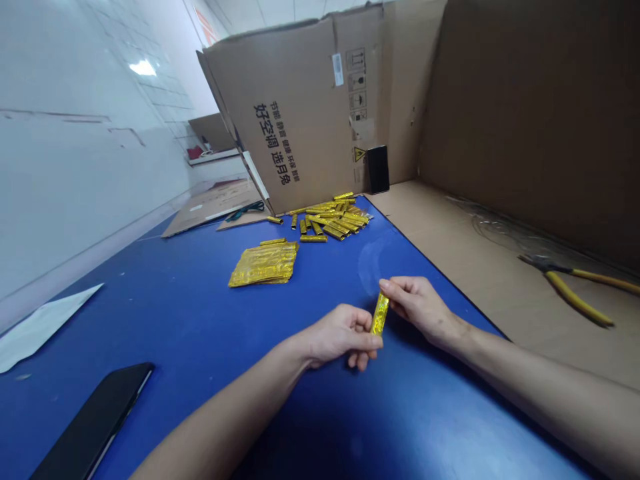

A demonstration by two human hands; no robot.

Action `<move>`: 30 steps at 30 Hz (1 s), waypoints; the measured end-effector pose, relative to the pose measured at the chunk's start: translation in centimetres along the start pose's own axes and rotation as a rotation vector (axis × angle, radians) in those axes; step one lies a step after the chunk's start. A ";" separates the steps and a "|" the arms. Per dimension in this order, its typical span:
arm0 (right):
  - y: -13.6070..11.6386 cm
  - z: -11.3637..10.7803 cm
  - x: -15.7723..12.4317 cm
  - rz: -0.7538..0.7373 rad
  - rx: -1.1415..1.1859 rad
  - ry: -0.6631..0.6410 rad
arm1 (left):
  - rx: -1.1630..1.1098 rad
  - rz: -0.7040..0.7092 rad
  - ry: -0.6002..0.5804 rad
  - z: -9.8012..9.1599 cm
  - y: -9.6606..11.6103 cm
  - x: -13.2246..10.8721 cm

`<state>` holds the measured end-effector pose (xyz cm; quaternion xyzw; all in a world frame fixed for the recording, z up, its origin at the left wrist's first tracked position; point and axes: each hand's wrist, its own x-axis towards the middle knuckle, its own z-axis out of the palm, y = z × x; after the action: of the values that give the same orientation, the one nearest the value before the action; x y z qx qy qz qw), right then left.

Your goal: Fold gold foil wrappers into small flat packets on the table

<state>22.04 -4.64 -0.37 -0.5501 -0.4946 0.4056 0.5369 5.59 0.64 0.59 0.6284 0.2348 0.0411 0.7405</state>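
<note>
A shiny gold stick (380, 313) is pinched at its low end by the left hand (343, 337) and at its top end by the right hand (417, 307), so it is kept steady above the blue mat (175, 313); a black phone (95, 423) is laid near; flat gold packets (265, 263) are stacked neatly; loose gold sticks (333, 220) are heaped by a cardboard box (295, 113); yellow-handled pliers (565, 287) are left on cardboard.

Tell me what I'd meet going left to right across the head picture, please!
White paper sheet, black rectangular phone, flat stack of shiny gold foil packets, left hand, shiny gold foil stick, right hand, yellow-handled pliers
</note>
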 end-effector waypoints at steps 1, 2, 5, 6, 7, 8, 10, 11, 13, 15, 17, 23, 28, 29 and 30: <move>0.0 0.1 -0.1 0.000 0.005 -0.022 | 0.009 0.019 0.000 0.3 -0.2 0.1; 0.0 0.2 -0.2 0.002 0.007 -0.055 | -0.001 0.051 0.028 0.5 -0.3 0.2; -0.2 0.6 -0.7 0.021 -0.003 -0.208 | -0.065 0.125 0.129 1.0 -0.6 0.5; -0.2 0.7 -0.9 0.026 0.006 -0.285 | -0.067 0.133 0.140 1.1 -0.6 0.6; -0.3 0.9 -1.0 0.027 0.026 -0.367 | -0.061 0.139 0.143 1.2 -0.6 0.6; -0.4 1.1 -1.1 0.026 0.053 -0.446 | -0.050 0.145 0.141 1.3 -0.6 0.6; -0.4 1.3 -1.3 0.022 0.089 -0.528 | -0.025 0.154 0.130 1.3 -0.7 0.5; -0.4 1.4 -1.4 0.023 0.085 -0.517 | -0.017 0.155 0.123 1.3 -0.7 0.5; -0.3 1.4 -1.3 0.029 0.043 -0.414 | -0.009 0.155 0.117 1.3 -0.7 0.4; -0.2 1.2 -1.1 0.034 0.014 -0.281 | 0.004 0.147 0.118 1.3 -0.6 0.4; 0.0 0.9 -0.7 0.037 0.011 -0.157 | 0.029 0.131 0.123 1.2 -0.6 0.4; 0.1 0.2 0.0 0.038 0.040 0.036 | 0.070 0.077 0.097 0.7 -0.4 0.4; -0.3 -0.4 0.0 0.044 0.055 0.014 | -0.080 0.036 0.101 -1.0 -0.1 0.3; -0.4 -0.4 -0.1 0.052 0.050 -0.018 | -0.125 0.056 0.151 -1.4 -0.1 0.4; -0.4 -0.4 -0.2 0.064 0.041 -0.062 | -0.162 0.089 0.211 -1.8 -0.1 0.6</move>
<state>22.32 -4.91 0.07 -0.5419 -0.4848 0.4494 0.5190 5.35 2.49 0.18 0.5686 0.2790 0.1585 0.7575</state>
